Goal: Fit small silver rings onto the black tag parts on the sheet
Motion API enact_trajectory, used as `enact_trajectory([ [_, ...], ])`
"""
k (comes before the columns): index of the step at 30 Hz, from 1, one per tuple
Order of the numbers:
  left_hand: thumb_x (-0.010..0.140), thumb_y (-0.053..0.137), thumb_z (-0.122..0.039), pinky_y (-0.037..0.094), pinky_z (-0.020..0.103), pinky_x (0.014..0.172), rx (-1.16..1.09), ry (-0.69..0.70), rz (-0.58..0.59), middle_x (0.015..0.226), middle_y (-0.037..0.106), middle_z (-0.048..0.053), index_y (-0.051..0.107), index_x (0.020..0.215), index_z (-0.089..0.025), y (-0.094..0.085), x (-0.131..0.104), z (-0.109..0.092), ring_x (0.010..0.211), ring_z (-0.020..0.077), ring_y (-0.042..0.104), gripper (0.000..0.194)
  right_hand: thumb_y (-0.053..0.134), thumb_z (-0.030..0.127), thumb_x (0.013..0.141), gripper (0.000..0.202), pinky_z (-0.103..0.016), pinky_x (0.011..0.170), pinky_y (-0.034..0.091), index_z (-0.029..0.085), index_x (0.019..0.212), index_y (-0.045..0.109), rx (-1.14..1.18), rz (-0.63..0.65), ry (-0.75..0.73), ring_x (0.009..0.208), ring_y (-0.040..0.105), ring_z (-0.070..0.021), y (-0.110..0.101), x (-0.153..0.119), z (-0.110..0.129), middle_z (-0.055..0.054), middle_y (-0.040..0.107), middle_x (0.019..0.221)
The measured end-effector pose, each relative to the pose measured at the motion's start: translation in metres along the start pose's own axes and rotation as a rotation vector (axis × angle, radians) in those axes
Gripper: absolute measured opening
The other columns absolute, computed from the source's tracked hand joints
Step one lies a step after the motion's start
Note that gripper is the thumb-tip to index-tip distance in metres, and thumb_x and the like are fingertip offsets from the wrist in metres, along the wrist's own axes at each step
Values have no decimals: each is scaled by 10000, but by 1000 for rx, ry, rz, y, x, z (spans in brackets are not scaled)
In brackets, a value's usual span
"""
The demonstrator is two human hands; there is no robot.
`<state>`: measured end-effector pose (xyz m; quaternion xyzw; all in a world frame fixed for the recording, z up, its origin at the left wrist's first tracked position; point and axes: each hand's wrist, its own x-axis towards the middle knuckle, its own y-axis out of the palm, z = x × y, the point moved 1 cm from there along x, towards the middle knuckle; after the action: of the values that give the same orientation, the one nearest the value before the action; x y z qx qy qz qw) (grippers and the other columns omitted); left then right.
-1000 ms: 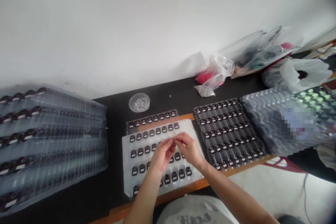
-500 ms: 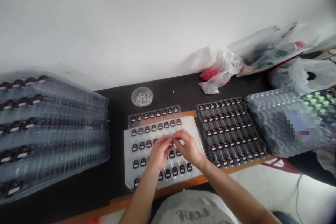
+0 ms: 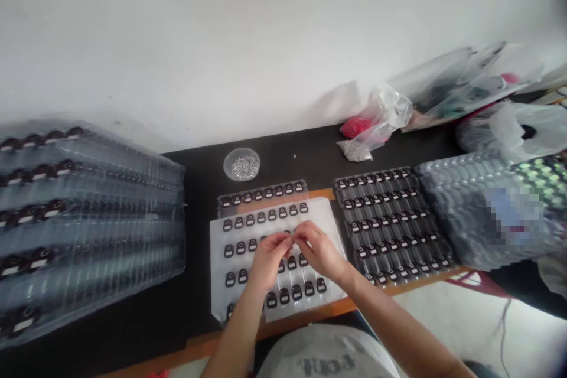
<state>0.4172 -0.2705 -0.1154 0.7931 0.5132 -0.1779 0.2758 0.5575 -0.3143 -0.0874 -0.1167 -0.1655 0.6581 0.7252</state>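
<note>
Table (image 3: 199,189): black, standing against a pale wall (image 3: 266,41).
Left hand (image 3: 269,257): in narrow pinch, its tips meeting those of the right hand (image 3: 321,251).
Right hand: equally narrow; whether something tiny is between the tips, I cannot tell.
Black parts (image 3: 271,299): in rows over the white sheet (image 3: 217,266), below and around both hands.
Dish (image 3: 228,164): beyond the sheet, near the wall, with silver bits (image 3: 245,168) inside.
Pinch: I judge light, even pressure best, with both wrists raised above the rows, so that no part is pushed aside.
</note>
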Motion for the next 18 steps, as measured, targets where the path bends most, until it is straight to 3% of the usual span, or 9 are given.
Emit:
enact_trajectory([
  [4,721,648,-326,352,208,537,64,53,-12,609,552,-10,646,756,-155,6,0,0,558,84,443,175,452,92,838,124,-297,730,473,190,856,527,32,-42,26,795,533,-158,2,0,-3,-45,534,848],
  [7,756,602,-333,380,224,553,236,161,-44,630,554,-7,632,775,-174,7,13,-4,578,104,467,163,462,114,846,110,-275,712,479,193,858,536,81,-115,70,801,539,-150,1,-1,-8,-41,539,858],
  [9,781,568,-331,413,248,594,442,319,-92,704,583,12,632,802,-190,5,33,-8,632,128,506,156,468,121,845,105,-257,697,481,196,853,541,104,-160,107,804,544,-144,-1,-5,-14,-35,546,857],
  [13,808,512,-263,446,299,692,848,764,-209,886,576,63,639,778,-193,-2,94,-22,808,177,534,148,487,131,834,88,-240,679,478,194,843,549,102,-206,192,783,553,-136,-6,-22,-31,-26,565,844],
  [15,809,499,-220,434,338,771,1048,892,-199,879,564,75,644,760,-184,-4,123,-27,853,196,517,157,494,140,830,79,-238,669,477,193,842,552,94,-216,237,759,556,-132,-9,-34,-39,-21,572,833],
  [18,812,483,-184,402,372,810,1282,967,-163,892,568,84,652,768,-179,-4,149,-32,878,214,492,175,498,163,828,65,-241,662,477,191,835,557,88,-231,301,735,560,-133,-12,-50,-50,-19,578,811],
])
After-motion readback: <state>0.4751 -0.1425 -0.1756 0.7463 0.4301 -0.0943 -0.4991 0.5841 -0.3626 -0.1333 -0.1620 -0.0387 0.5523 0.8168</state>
